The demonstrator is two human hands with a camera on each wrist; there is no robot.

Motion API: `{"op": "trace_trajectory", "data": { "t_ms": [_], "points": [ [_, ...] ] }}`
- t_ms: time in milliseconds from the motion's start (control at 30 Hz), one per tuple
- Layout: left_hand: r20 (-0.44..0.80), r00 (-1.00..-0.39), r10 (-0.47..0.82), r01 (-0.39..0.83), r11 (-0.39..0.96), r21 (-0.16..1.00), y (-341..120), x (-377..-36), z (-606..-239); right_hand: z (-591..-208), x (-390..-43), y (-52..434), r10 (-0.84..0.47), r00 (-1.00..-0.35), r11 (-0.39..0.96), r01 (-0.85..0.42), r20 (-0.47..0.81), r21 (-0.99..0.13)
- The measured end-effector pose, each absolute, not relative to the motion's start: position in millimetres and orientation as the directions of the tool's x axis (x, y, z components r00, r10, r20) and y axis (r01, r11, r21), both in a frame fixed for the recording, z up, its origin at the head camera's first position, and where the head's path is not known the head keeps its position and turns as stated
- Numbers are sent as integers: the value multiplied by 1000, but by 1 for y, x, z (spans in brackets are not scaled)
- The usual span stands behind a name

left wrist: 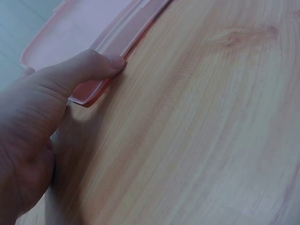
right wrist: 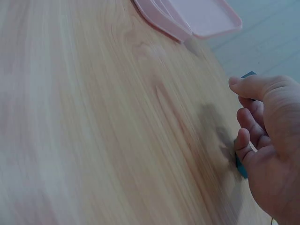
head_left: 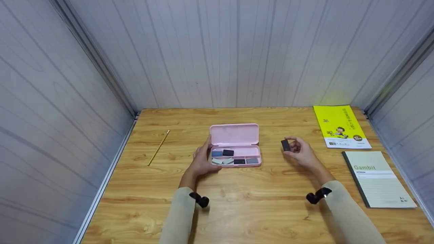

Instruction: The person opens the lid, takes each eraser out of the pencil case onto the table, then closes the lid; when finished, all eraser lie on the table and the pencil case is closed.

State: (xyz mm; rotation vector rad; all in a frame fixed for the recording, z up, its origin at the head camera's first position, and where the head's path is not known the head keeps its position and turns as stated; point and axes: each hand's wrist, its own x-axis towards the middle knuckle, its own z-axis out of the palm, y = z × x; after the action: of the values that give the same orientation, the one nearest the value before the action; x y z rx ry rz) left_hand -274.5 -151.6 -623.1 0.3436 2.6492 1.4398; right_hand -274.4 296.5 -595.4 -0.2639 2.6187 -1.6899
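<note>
An open pink pencil case [head_left: 234, 135] lies mid-table, its lid tipped back. My left hand [head_left: 202, 161] holds its left end; in the left wrist view the thumb [left wrist: 96, 65] lies over the front edge. A blue block [head_left: 217, 154] and a black block [head_left: 228, 153] sit in the rear compartment. The front row has pale blocks [head_left: 228, 161], a dark block [head_left: 239, 161] and a grey block [head_left: 252, 161]. Right of the case, my right hand [head_left: 300, 152] pinches a black eraser-like block [head_left: 285, 145] between thumb and fingers, mostly hidden in the right wrist view.
A gold pencil [head_left: 158, 148] lies to the left on the wooden table [head_left: 251, 210]. On the right are a yellow-covered book [head_left: 339, 122] and, nearer, a pale Gambit notebook [head_left: 379, 183]. Panel walls [head_left: 217, 54] stand behind and at both sides.
</note>
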Motion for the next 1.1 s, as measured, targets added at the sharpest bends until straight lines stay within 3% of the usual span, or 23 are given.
{"op": "trace_trajectory", "data": {
  "t_ms": [567, 1100],
  "points": [
    [-13, -970, 244, 135, 577, 805, -150, -276, -620, -599, -266, 360, -47, -998, 505, -67, 50, -861],
    [-17, -970, 241, 125, 562, 818, -150, -276, -620, -605, -266, 371, -9, -1000, 623, -2, -4, -782]
  ]
}}
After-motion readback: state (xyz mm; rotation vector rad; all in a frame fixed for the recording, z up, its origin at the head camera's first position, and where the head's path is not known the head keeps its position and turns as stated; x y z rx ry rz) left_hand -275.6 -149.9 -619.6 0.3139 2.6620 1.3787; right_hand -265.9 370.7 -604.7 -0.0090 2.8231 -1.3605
